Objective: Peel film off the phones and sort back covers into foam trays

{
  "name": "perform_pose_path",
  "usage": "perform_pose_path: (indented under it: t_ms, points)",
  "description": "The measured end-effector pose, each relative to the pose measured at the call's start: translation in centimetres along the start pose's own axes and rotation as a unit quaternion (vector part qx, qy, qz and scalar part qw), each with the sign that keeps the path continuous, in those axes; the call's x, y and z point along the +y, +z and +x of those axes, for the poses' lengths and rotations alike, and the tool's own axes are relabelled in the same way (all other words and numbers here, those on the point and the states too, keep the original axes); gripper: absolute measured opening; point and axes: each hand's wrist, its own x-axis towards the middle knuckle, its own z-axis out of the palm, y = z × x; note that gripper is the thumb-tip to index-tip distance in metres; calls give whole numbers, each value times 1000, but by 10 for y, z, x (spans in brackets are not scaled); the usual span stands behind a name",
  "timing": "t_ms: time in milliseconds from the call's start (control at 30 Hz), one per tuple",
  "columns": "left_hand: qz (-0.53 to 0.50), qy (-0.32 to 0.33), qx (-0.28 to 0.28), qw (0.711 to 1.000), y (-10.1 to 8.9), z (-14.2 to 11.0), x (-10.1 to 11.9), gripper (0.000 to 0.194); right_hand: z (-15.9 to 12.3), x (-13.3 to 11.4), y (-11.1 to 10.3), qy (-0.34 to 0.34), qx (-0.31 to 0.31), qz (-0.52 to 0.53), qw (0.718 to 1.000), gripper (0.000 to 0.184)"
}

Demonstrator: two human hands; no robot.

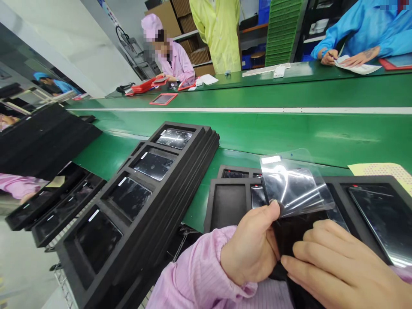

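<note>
My left hand (254, 244) is closed on a dark glass screen panel (291, 231), its thumb pressing at the panel's upper edge. A clear plastic film (296, 182) with a white label strip sticks up beyond that thumb, overlapping the panel. My right hand (344, 262) lies over the panel's right side, fingers bent and pressed together against it; its thumb is hidden. Just behind both hands is a black foam tray (212, 201) with a vacant leftmost pocket and dark screens in others. One such screen (383, 214) has a red tab at its corner.
To the left, a tall stack of black foam trays (180, 206) holds white-labelled screens. A green conveyor bench (289, 133) runs across, with a yellow dotted sheet (383, 169) at right. Across it, a person in pink (178, 60) and another in blue (357, 30) work.
</note>
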Motion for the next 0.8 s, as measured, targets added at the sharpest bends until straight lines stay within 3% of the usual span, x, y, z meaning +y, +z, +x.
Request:
perform_pose_path:
  t_ms: [200, 500, 800]
  points:
    - [-20, -33, -18, 999, 0, 0, 3, 39, -7, -3, -2, 37, 0, 31, 999, 38]
    - [-35, -24, -54, 998, -4, 0, 3, 38, -4, -1, -4, -8, 14, -31, 999, 40]
    - [-42, -13, -13, 999, 9, 0, 6, 37, 2, -3, -2, -1, 29, -24, 999, 45]
